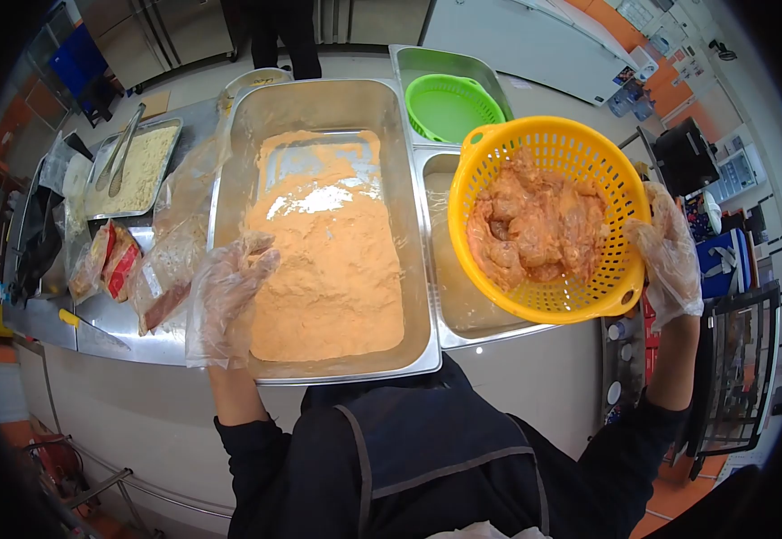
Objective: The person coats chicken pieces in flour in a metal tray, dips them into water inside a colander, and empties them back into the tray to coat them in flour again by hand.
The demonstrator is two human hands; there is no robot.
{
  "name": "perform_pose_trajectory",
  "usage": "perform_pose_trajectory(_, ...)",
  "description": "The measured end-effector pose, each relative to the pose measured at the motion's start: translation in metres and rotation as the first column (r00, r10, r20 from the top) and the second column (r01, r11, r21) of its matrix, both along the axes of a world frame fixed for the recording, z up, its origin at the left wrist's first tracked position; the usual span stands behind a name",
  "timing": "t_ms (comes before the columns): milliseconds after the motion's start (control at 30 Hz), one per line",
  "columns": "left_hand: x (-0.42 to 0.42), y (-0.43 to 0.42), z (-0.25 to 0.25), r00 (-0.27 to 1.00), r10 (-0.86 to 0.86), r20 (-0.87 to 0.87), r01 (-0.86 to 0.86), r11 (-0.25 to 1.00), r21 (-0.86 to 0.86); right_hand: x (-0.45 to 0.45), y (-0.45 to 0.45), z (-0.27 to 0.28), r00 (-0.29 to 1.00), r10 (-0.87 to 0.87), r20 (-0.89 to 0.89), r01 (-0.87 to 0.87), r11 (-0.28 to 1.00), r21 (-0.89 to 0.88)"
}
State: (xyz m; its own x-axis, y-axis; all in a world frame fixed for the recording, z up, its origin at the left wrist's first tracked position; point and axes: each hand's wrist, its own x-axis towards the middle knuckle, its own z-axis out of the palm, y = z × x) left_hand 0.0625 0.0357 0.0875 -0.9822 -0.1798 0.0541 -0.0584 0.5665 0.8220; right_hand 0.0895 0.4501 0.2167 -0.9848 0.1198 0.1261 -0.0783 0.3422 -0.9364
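Yellow basket (535, 310) of meat (544, 220) is nearest, grasped at its right rim by the gloved right hand (668, 256). Gloved left hand (227, 292) curls at the left edge of the powder pan (319, 103); its grip cannot be determined.

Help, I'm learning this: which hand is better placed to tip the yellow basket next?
Likely the right hand: it holds the yellow basket's rim, while the left hand is at the orange powder.

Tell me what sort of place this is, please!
Most likely a work kitchen: there's a deep metal pan of orange powder, a yellow basket of what looks like raw meat, and steel cabinets.
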Motion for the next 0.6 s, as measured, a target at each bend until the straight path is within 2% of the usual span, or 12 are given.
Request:
perform_pose_trajectory(67, -0.003, -0.007, 0.0, 0.999, 0.024, 0.028, -0.024, 1.0, 0.02, -0.003, 0.0, -0.009, 0.999, 0.008, 0.036, -0.008, 1.0, -0.009)
perform_pose_trajectory(167, -0.016, -0.023, -0.026, 0.994, -0.026, 0.105, 0.027, 1.0, -0.007, -0.008, 0.008, -0.029, 0.995, 0.071, 0.076, -0.067, 0.996, -0.052)
perform_pose_trajectory(233, -0.018, -0.031, -0.039, 0.999, -0.049, -0.002, 0.049, 0.994, -0.094, -0.008, 0.015, -0.046, 0.996, -0.049, 0.068, 0.048, 0.999, 0.007)
perform_pose_trajectory(300, -0.022, -0.037, -0.036, 0.999, -0.052, 0.017, 0.053, 0.995, -0.083, -0.009, 0.016, -0.051, 0.995, -0.007, 0.102, 0.005, 1.0, 0.027)
perform_pose_trajectory(400, -0.025, -0.028, -0.008, 0.997, -0.062, 0.056, 0.064, 0.997, -0.031, -0.011, 0.015, -0.054, 0.988, -0.088, 0.126, 0.08, 0.995, 0.062)
perform_pose_trajectory(467, -0.031, -0.025, -0.005, 0.994, -0.068, 0.084, 0.068, 0.998, 0.004, -0.014, 0.02, -0.056, 0.989, -0.116, 0.096, 0.092, 0.97, 0.226)
perform_pose_trajectory(567, -0.035, -0.021, -0.011, 0.997, -0.06, 0.045, 0.063, 0.996, -0.065, -0.015, 0.005, -0.044, 0.988, -0.125, 0.087, 0.094, 0.951, 0.296)
perform_pose_trajectory(600, -0.032, -0.019, -0.006, 0.997, -0.067, 0.04, 0.071, 0.991, -0.114, -0.015, 0.001, -0.043, 0.989, -0.14, 0.052, 0.125, 0.967, 0.223)
